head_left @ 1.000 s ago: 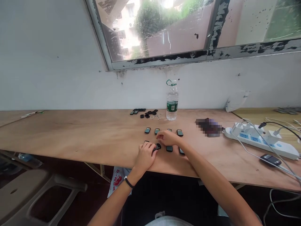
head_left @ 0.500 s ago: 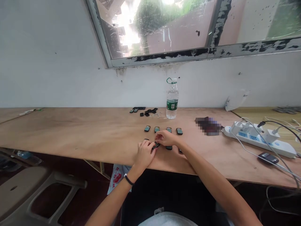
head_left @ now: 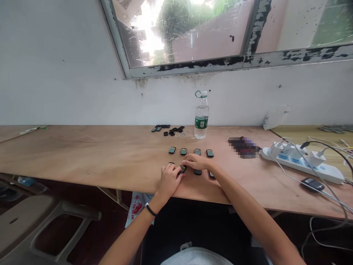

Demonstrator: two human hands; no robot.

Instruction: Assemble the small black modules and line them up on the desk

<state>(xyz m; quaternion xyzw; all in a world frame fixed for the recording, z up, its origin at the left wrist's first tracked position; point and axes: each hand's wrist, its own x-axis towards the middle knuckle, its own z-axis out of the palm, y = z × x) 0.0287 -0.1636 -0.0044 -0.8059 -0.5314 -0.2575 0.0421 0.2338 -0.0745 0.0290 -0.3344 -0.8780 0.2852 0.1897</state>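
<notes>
My left hand [head_left: 169,180] is closed on a small black case with a greenish face [head_left: 183,169], which lies tilted at the tabletop between both hands. From the right, my right hand [head_left: 196,162] reaches over with its fingers together, their tips pressed at the case's upper edge. Whether a smaller part sits under those fingertips is hidden. Similar cases lie around: one [head_left: 171,163] partly behind my left fingers, one [head_left: 198,172] below my right hand and another [head_left: 211,175] beside my right wrist. Farther back runs a row of more such cases [head_left: 183,151].
At the back lie black covers [head_left: 176,129], small silvery bits [head_left: 182,135] and several more green-faced cases [head_left: 158,129]. A water bottle [head_left: 201,121] stands beside them. On the right are a blurred dark item [head_left: 244,148], a power strip [head_left: 303,162] with cables and a black device [head_left: 312,184].
My right hand has lowered and flattened over the case, its wrist less arched. My left hand keeps its hold in nearly the same place.
</notes>
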